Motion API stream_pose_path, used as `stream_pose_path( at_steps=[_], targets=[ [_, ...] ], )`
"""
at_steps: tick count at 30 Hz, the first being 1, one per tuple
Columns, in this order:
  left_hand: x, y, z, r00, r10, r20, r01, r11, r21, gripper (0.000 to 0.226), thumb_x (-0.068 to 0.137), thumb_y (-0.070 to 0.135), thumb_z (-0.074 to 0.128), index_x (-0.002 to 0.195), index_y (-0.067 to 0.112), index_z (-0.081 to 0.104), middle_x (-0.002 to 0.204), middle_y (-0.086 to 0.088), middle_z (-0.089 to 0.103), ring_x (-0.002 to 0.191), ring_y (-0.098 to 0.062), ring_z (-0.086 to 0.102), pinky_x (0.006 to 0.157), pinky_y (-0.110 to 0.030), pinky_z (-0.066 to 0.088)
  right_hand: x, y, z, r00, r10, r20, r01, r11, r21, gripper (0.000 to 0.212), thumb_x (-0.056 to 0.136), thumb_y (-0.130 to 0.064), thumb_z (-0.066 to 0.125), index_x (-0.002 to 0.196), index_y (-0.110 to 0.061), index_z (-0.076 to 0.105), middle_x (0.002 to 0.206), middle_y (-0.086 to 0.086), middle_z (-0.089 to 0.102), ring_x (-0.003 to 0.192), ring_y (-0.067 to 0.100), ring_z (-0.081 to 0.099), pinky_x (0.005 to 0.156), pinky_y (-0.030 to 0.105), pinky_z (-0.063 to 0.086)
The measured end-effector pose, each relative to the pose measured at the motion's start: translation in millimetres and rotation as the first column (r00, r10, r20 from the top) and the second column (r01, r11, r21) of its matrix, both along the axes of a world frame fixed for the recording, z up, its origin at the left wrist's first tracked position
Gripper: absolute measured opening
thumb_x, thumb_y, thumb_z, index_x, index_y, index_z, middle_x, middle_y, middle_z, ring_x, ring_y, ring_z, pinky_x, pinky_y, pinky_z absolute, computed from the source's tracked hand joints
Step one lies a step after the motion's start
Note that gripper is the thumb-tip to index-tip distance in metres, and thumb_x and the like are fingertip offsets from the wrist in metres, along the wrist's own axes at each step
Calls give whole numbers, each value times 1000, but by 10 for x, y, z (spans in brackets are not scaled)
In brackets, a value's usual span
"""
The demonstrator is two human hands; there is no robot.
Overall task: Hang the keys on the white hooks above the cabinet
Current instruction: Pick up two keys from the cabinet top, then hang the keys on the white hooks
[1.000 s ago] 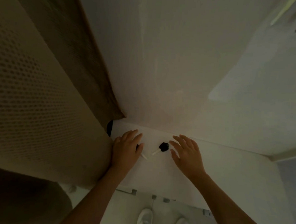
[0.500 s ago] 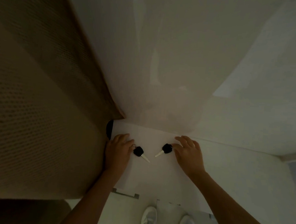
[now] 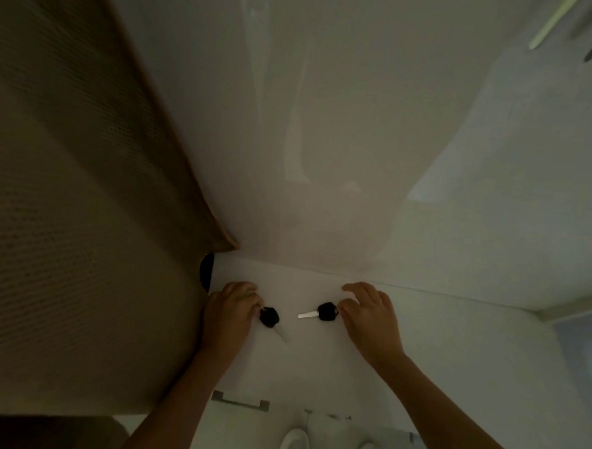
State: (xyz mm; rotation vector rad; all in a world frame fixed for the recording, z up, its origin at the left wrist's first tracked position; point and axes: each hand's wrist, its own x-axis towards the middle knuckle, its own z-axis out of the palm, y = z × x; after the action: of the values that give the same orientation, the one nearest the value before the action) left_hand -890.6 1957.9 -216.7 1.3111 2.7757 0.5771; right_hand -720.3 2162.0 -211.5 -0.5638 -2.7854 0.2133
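Two keys with black heads lie on the white cabinet top (image 3: 453, 335). The left key (image 3: 270, 316) points its blade down and to the right, and the blade looks blurred. My left hand (image 3: 230, 312) is curled, its fingertips closed on the near end of that key's head. The right key (image 3: 327, 311) points its pale blade to the left. My right hand (image 3: 370, 319) hovers palm down beside it with fingers spread, and only the thumb tip touches the black head.
A tall tan perforated panel (image 3: 63, 246) closes off the left side. A dark round object (image 3: 206, 274) sits in the corner by it. Pale, blurred elongated shapes (image 3: 546, 26) show high on the wall at upper right. Below are a drawer handle (image 3: 240, 402) and my white shoes (image 3: 293, 445).
Both hands have drawn outward off the keys to their ends. My left fingers closed on the left key, and the right key's blade swung to point nearly straight left.
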Motion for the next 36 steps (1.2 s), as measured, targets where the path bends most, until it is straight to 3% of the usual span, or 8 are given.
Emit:
stream_pose_path(
  at_steps=[4,9,16,23,36],
  targets=[
    [56,17,92,999,-19,-26,20,999,45,13,74,13,67,67,24,68,70,6,68,61,-18,62,51,-31,47,22,-61,120,999,-2,-50,1,1000,-19,10,70,-11,81,74,-14,72,106,6,69,101,28,63,78,39,50],
    [168,121,350,997,-18,-78,31,985,168,28,81,29,44,71,23,70,70,7,70,63,-17,63,53,-30,50,49,-152,361,992,-2,-127,-6,998,-60,7,75,-12,78,77,-15,72,109,6,68,105,26,61,81,37,48],
    [286,322,773,994,-39,-99,71,935,348,20,84,25,51,75,23,68,79,10,69,72,-13,60,59,-33,47,160,-184,799,959,6,-284,-36,994,-104,7,80,-13,74,78,-17,69,119,5,63,116,20,51,92,33,40],
    [351,548,1508,971,-55,-231,166,852,496,10,85,21,61,84,19,71,97,5,68,87,-14,58,67,-31,50,170,-154,1539,846,0,-534,-70,992,-110,3,86,-16,68,85,-16,71,123,4,61,122,24,50,101,34,38],
    [266,777,2881,906,-19,-422,322,676,662,8,86,20,69,92,16,73,125,-1,63,115,-17,56,87,-35,51,-3,-97,2936,633,141,-762,-50,989,141,13,88,-23,62,88,-15,72,122,7,61,126,25,46,108,35,34]
  ],
)
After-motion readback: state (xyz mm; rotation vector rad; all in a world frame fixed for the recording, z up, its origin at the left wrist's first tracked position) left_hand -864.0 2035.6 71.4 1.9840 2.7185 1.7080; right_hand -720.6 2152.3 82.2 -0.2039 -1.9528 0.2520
